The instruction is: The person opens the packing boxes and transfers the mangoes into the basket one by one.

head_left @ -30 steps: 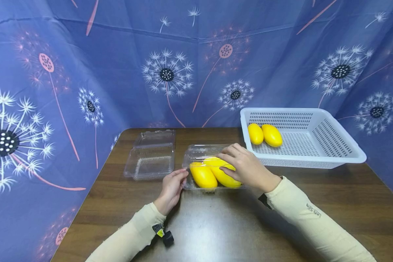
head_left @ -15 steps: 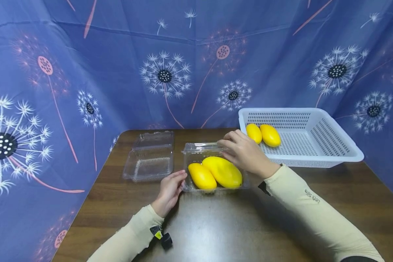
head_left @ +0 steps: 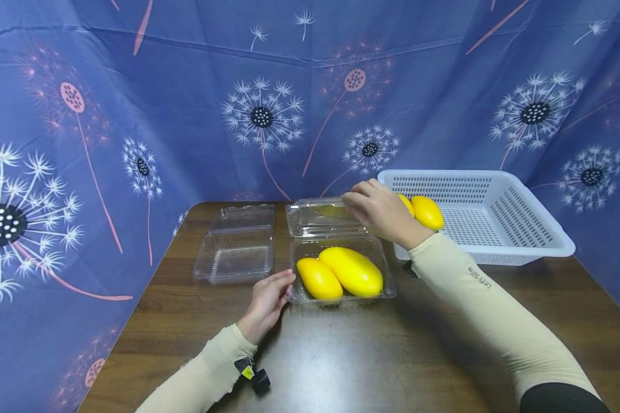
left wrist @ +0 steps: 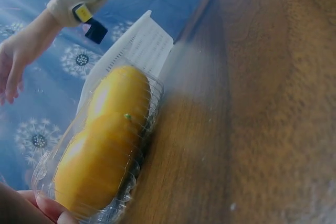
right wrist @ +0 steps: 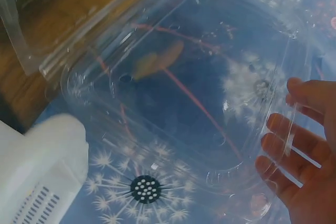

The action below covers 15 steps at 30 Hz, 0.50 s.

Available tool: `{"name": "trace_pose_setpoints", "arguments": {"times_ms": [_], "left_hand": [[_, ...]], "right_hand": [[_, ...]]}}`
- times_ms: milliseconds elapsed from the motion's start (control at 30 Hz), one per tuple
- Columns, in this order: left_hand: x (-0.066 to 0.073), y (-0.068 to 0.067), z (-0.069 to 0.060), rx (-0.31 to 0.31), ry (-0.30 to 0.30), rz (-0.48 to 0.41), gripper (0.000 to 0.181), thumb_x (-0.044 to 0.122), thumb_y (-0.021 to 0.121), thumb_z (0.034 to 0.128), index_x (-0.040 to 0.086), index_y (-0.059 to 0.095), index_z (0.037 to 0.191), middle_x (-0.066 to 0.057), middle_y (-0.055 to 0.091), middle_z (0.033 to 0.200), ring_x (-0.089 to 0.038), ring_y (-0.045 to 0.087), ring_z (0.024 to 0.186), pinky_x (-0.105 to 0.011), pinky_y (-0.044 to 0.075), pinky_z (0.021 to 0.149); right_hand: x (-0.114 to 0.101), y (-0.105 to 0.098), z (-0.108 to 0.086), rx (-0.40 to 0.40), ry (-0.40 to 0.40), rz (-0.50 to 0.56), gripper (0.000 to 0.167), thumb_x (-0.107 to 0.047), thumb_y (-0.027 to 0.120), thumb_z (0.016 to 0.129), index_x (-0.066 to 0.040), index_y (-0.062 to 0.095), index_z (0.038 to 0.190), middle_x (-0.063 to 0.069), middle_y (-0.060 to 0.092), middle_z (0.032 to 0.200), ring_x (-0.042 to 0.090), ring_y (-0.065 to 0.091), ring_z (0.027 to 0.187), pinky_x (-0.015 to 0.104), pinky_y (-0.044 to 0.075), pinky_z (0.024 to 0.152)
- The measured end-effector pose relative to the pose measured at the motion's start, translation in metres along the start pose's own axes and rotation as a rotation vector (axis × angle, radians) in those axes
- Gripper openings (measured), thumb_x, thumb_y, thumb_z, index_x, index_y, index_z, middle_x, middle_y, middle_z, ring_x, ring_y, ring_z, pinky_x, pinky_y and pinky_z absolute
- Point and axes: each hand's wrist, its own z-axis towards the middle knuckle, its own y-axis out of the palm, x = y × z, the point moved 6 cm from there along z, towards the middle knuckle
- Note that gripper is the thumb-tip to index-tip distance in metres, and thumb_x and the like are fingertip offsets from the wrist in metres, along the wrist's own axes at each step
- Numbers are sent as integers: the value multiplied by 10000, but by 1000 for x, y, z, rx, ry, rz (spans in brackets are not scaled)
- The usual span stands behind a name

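A clear plastic clamshell box (head_left: 387, 287) stands on the table with two yellow mangoes (head_left: 352, 272) in its base. Its hinged lid (head_left: 310, 221) is raised and leans away toward the curtain. My left hand (head_left: 265, 304) pinches the box's front left corner; in the left wrist view only its fingertips (left wrist: 50, 206) show there. At the lid's right edge, my right hand (head_left: 379, 211) holds the rim. From the right wrist, the thumb lies at the rim and the fingers (right wrist: 294, 135) overlap it, seen partly through the clear plastic.
Left of the box lies a second clear clamshell box (head_left: 235, 255), its lid folded back. A white slotted basket (head_left: 542, 223) at the back right holds two more mangoes (head_left: 426, 212), one partly hidden by my right hand. A blue dandelion-print curtain (head_left: 310, 115) hangs behind the table.
My right hand has moved up and back, swinging the lid from over the mangoes to leaning away behind them. My left hand has stayed at the box's corner.
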Motion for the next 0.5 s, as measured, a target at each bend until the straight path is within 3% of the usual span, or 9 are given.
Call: {"name": "trace_pose_setpoints", "arguments": {"times_ms": [333, 500], "left_hand": [[-1, 0, 1, -1, 3, 29, 351, -2, 630, 890, -114, 560, 1215, 54, 630, 754, -13, 501, 581, -102, 445, 519], [3, 1, -1, -11, 27, 65, 351, 3, 627, 893, -128, 555, 1210, 50, 622, 758, -10, 500, 573, -101, 447, 510]], "right_hand": [[33, 26, 26, -179, 154, -17, 268, -126, 684, 901, -50, 680, 1158, 135, 668, 1080, 308, 577, 972, 423, 505, 835], [51, 45, 32, -272, 230, -76, 382, -217, 657, 929, -58, 602, 1271, 154, 638, 1192, 332, 557, 1085, 463, 476, 970]]}}
